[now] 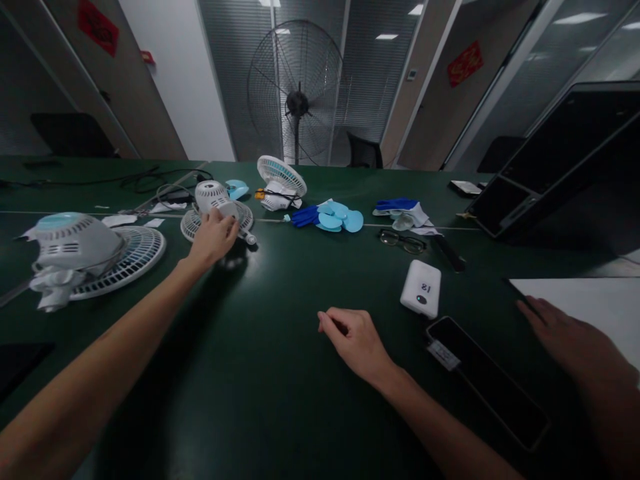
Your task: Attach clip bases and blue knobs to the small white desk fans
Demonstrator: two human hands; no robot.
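My left hand (pixel 216 237) reaches forward and grips the motor housing of a small white fan (pixel 213 195). That fan lies face down on its round grille, with its neck stub pointing toward the right. My right hand (pixel 356 339) rests on the dark green table (pixel 280 400) with its fingers curled in; nothing shows in it. A bigger white fan head (pixel 83 243) lies grille-down at the left. Behind my left hand are a light blue piece (pixel 237 189) and another small fan (pixel 281 183) with its grille tilted up.
Blue fan blades (pixel 340 217) and blue-white gloves (pixel 403 212) lie mid-table. Glasses (pixel 403 241), a white power bank (pixel 421 288) and a black phone-like slab (pixel 487 380) sit right. Another person's hand (pixel 575 333) rests by white paper (pixel 595 303). A black case (pixel 565 160) stands behind.
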